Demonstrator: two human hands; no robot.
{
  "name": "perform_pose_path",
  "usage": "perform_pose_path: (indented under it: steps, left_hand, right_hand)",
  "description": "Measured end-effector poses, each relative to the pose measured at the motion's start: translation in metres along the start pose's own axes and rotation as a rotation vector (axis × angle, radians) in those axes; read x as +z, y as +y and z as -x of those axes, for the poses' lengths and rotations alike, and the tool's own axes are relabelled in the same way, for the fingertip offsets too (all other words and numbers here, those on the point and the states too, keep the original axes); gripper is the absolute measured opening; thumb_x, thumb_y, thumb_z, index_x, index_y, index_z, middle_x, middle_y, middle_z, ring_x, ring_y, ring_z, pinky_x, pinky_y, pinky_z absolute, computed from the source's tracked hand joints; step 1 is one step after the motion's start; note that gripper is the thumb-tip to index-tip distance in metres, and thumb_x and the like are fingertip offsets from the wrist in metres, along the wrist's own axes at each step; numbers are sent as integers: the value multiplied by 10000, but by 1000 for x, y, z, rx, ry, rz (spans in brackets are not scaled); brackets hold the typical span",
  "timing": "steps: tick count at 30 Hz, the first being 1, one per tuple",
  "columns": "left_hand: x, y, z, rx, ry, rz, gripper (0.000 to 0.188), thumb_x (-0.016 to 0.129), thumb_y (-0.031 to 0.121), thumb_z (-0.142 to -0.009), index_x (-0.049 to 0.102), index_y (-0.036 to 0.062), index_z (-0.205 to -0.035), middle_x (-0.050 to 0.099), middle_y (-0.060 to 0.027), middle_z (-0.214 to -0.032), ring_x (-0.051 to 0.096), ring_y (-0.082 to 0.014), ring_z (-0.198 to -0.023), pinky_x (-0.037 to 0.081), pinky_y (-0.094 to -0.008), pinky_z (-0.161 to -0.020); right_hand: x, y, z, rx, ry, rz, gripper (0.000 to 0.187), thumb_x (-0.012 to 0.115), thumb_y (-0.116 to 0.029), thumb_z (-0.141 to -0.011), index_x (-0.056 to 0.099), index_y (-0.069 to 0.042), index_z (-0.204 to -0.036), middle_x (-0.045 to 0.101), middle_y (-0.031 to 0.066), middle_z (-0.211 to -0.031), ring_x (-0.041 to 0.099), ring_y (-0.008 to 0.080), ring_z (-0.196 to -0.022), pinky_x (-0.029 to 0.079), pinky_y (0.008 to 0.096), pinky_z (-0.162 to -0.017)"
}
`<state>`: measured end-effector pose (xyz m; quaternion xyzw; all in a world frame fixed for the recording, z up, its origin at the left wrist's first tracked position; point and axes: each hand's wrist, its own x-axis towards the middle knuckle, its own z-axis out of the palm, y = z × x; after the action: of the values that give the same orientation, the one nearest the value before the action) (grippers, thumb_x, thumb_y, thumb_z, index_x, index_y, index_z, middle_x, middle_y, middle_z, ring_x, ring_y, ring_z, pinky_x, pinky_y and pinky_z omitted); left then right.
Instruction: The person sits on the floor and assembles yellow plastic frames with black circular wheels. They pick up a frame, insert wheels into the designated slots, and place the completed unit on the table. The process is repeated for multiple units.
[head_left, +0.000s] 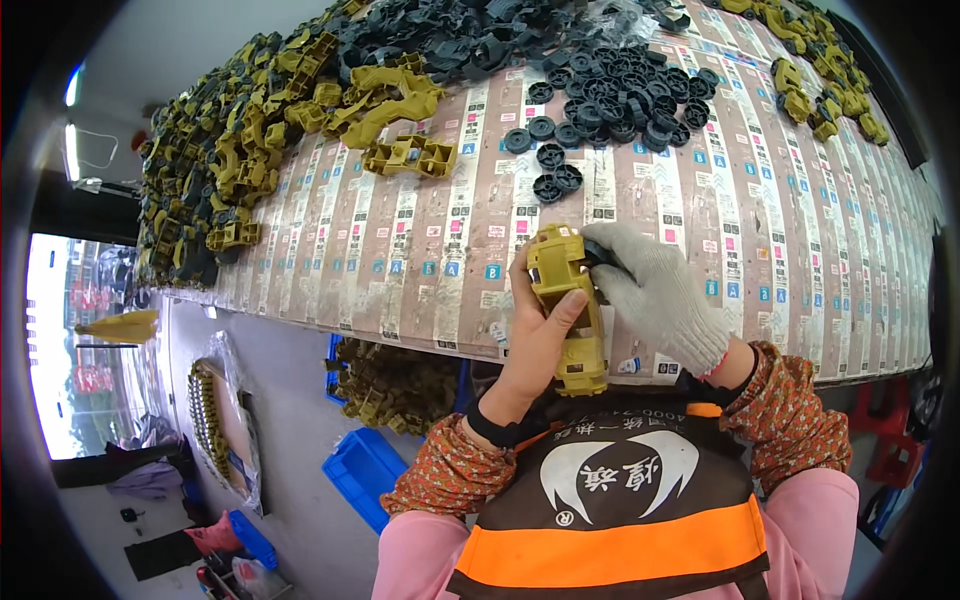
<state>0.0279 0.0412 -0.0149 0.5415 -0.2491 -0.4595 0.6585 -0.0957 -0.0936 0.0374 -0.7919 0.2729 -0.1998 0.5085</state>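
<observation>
Head view: left hand [535, 335] grip closed on yellow plastic part [568, 305], gloved right hand [655, 295] grip pinching black wheel [600, 256] onto it; likely mid-fit, next needs firm seating.

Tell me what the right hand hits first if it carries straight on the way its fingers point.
The right hand, gloved, points left at the yellow part the left hand holds; a black piece sits at its fingertips. It would meet those at once.

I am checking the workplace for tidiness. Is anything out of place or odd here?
Only one hand is gloved: the right hand wears a grey knit glove, the left hand holding the yellow part is bare. Some black wheels lie scattered apart from their pile.
</observation>
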Motion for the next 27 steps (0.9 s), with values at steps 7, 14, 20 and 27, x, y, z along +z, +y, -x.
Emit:
perform_pose_path:
  steps: [7,14,20,27]
  left_hand:
    - [6,-12,6,274,10,-300,797,677,147,-1023,136,111,-1607,485,-168,-1453,544,-271,-1308,444,-397,-1110]
    - [-7,-9,9,302,-61,-473,834,683,89,-995,114,99,-1605,508,-193,-1426,573,-294,-1276,448,-404,-1096]
    - [-18,-8,10,317,-4,-465,845,678,19,-961,127,94,-1597,530,-189,-1400,592,-304,-1249,460,-413,-1083]
    - [-21,16,16,307,16,-596,863,704,-19,-907,176,105,-1578,497,-165,-1421,548,-272,-1287,465,-411,-1090]
  right_hand:
    - [3,-3,12,-58,7,182,290,600,-65,-911,616,16,-1189,706,283,-972,697,468,-967,553,522,-838]
    - [5,-4,2,-36,-79,324,270,661,-107,-824,605,24,-1053,696,285,-905,690,497,-866,551,557,-780]
    - [7,-24,-13,70,-221,349,303,664,-152,-793,626,32,-1030,701,303,-943,697,485,-942,558,548,-830]
    - [14,-24,-34,68,-264,339,295,604,-159,-781,682,13,-1008,704,301,-968,697,471,-971,558,530,-862]
